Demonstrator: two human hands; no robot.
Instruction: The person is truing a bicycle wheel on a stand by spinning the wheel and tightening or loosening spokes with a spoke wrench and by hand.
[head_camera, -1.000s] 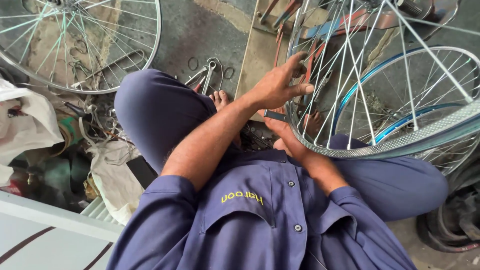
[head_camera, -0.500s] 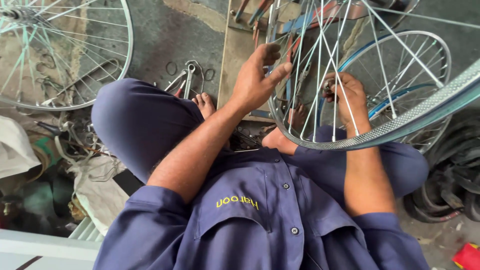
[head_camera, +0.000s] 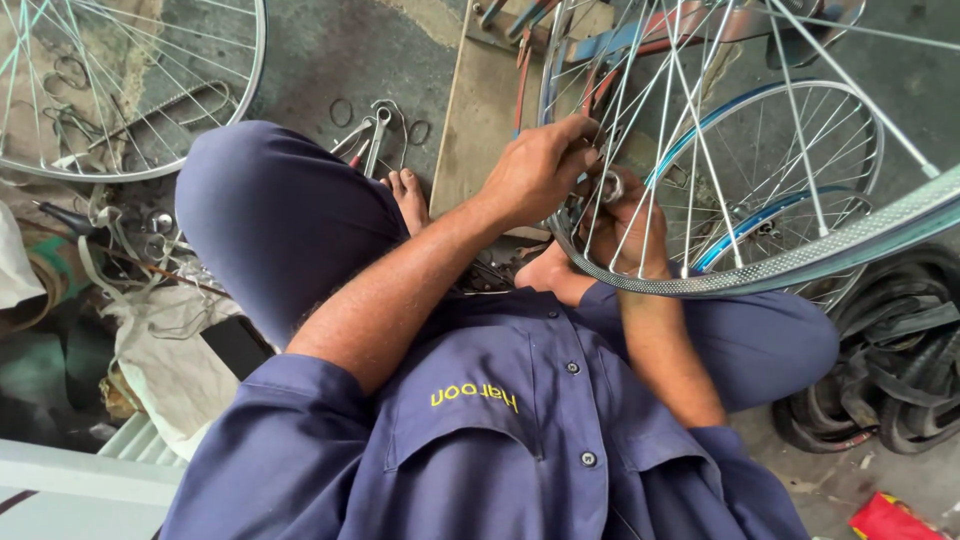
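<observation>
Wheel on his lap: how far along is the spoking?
Done: many spokes already run out to the silver rim, crossing in a pattern. In hand: the left hand and right hand both work among the spokes beside the rim, fingers closed on something small; what it is cannot be made out. Left: cannot tell how many spokes remain unfitted. Spanners lie on the floor, untouched.

Bright metal, worn cloth and rough floor

The bicycle wheel rim (head_camera: 800, 262) is shiny metal, dimpled along its band, with thin glossy steel spokes (head_camera: 660, 130). The spanners (head_camera: 372, 128) look like dull metal on the rough, matt concrete floor (head_camera: 330, 50). The wooden board (head_camera: 490, 130) is matt and scuffed; the shirt (head_camera: 520, 440) is soft matt cloth; the tyres (head_camera: 890, 370) are dull black rubber.
</observation>
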